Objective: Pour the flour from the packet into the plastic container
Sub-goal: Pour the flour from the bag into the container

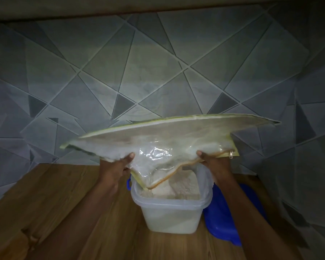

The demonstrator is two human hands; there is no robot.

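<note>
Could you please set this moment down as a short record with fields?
surface: wooden table
packet: clear zip bag, upended, open mouth dipping into the container
left hand: gripping the packet's left side
right hand: gripping its right side, near the zip pull
plastic container: translucent, open, upright
flour: heaped near the rim
blue lid: lying to the container's right
backdrop: grey geometric wall

Tabletop (51,212): wood-grain, running up to the tiled wall in front of me.
Plastic container (169,216): stands on it, holding flour.
Blue lid (225,222): lies just right of my container.
</note>
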